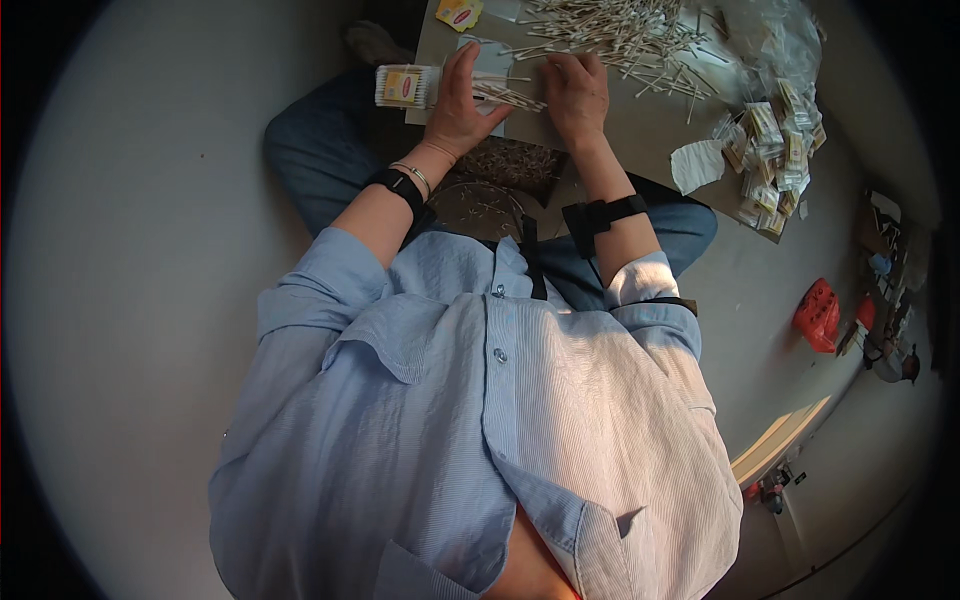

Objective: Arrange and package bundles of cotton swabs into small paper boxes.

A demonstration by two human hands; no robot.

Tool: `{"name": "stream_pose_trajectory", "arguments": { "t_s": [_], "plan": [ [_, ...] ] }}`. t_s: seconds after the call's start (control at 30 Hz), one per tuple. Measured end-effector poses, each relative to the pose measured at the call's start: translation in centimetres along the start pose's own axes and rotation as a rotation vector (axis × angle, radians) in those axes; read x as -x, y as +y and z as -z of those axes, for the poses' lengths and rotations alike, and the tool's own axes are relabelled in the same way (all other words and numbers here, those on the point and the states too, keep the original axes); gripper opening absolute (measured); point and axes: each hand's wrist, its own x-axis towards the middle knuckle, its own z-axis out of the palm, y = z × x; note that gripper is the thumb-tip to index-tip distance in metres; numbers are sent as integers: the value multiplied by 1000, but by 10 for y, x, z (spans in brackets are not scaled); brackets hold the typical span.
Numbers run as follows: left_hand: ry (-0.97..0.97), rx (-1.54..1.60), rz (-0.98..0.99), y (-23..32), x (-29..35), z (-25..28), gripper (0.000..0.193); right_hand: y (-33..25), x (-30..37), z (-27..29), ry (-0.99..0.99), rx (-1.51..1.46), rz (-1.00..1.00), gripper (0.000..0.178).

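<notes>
Head view: left hand [455,100] laid spread over a small bundle of cotton swabs [505,95] near the cardboard sheet's [640,125] left edge; right hand [578,92] pressed flat beside it. Step judged: gathering 1 bundle. Next: bundle squared, then packed.

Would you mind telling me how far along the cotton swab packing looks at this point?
Done: a heap of filled swab packets lies at the right edge of the cardboard sheet, and another labelled packet sits by the left hand. In hand: both hands, the right hand included, press on a small bundle of swabs. Left: a large loose pile of swabs beyond.
</notes>
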Motion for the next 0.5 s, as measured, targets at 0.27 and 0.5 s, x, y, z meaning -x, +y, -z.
{"name": "stream_pose_trajectory", "arguments": {
  "t_s": [0.27,0.5],
  "plan": [
    [-26,37,12,1,-1,-1,85,-17,24,-1,-146,-18,122,13],
    [-96,-122,-119,-1,-1,-1,50,-4,-10,-3,-6,267,157,20]
  ]
}}
